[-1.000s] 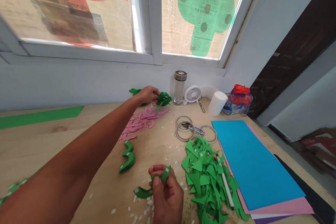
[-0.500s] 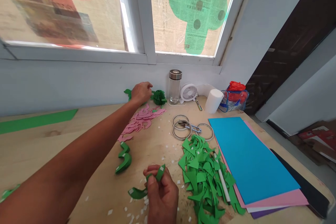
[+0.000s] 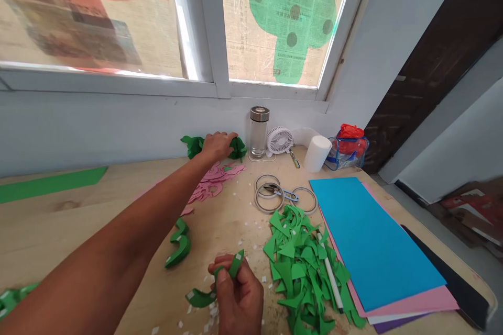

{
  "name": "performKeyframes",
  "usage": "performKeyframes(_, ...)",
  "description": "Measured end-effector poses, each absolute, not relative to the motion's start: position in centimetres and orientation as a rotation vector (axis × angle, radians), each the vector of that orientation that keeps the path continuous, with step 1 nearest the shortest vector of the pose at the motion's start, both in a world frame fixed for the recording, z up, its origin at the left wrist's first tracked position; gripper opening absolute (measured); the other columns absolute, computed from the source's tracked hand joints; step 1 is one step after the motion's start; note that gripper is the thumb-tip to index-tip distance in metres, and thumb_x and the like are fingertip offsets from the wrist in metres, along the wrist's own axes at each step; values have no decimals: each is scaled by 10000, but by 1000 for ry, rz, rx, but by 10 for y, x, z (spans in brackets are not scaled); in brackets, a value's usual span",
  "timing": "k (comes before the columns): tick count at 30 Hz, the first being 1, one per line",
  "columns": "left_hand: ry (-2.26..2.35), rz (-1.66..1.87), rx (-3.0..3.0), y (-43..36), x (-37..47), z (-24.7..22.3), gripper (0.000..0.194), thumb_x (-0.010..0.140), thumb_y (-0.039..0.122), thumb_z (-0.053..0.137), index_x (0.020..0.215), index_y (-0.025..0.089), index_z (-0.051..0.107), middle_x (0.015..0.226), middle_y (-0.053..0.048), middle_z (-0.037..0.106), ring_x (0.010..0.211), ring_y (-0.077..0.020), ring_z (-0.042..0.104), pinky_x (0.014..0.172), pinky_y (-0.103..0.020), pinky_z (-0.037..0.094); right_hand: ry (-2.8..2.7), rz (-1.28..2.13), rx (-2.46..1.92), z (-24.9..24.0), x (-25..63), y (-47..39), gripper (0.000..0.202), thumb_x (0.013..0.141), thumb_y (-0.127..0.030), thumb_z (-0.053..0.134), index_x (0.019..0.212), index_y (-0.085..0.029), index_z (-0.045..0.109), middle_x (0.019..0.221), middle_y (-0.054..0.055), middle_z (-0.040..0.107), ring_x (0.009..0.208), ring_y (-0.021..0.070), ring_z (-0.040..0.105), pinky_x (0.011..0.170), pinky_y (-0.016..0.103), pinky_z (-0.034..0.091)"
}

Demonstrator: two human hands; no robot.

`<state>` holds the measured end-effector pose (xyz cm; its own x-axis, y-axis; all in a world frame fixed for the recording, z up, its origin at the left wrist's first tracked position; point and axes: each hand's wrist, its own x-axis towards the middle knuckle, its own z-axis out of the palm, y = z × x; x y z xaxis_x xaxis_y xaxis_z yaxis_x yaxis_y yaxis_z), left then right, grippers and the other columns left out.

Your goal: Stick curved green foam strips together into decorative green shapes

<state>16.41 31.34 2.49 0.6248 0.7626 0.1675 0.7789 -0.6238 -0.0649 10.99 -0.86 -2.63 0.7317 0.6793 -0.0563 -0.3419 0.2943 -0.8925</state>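
My right hand (image 3: 240, 293) pinches a curved green foam strip (image 3: 201, 298) with small white squares on it, low at the front of the table. My left hand (image 3: 218, 145) reaches far back, beside and partly over a dark green bunched foam piece (image 3: 238, 149); its visible fingers are spread, though their tips are partly hidden. Another dark green piece (image 3: 192, 145) lies just left of that hand. Under the left forearm's edge sits a wavy green strip (image 3: 179, 248) with white squares. Pink curved cutouts (image 3: 210, 188) lie below the left wrist.
Green scraps (image 3: 301, 267) with a white pen (image 3: 332, 280) lie right of my right hand. Behind are tape rolls (image 3: 269, 198), a utility knife (image 3: 288, 195), a glass bottle (image 3: 258, 133), a fan (image 3: 280, 140) and a white roll (image 3: 317, 153). Blue sheets (image 3: 373, 241) lie right.
My left hand has moved right at the back, to the dark green bunched piece, and now partly covers it. My right hand keeps its pinch on the strip. The view has shifted slightly.
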Motion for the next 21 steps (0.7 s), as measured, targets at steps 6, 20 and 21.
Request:
performKeyframes(6, -1443, -246, -2608, 309, 177, 24, 457, 811, 340, 510, 1248, 209, 477, 1137, -149, 634, 1098, -346, 512, 872, -441, 340, -372, 697, -1078, -27, 109, -8, 328, 789, -468, 589, 742, -155, 676, 769, 53, 650, 716, 160, 594, 650, 250, 491)
performKeyframes(20, -1520, -300, -2620, 302, 171, 18, 484, 796, 452, 514, 1216, 212, 493, 1134, -143, 645, 1094, -337, 528, 865, -427, 349, -358, 686, -1088, -25, 110, -7, 335, 772, -473, 599, 731, -153, 692, 741, 62, 657, 684, 170, 585, 632, 276, 500)
performKeyframes(21, -1526, -299, -2619, 302, 170, 18, 493, 794, 452, 516, 1222, 208, 489, 1138, -144, 642, 1097, -337, 526, 865, -425, 350, -359, 691, -1090, -24, 111, -8, 329, 774, -466, 599, 734, -153, 694, 747, 62, 658, 685, 168, 584, 634, 273, 498)
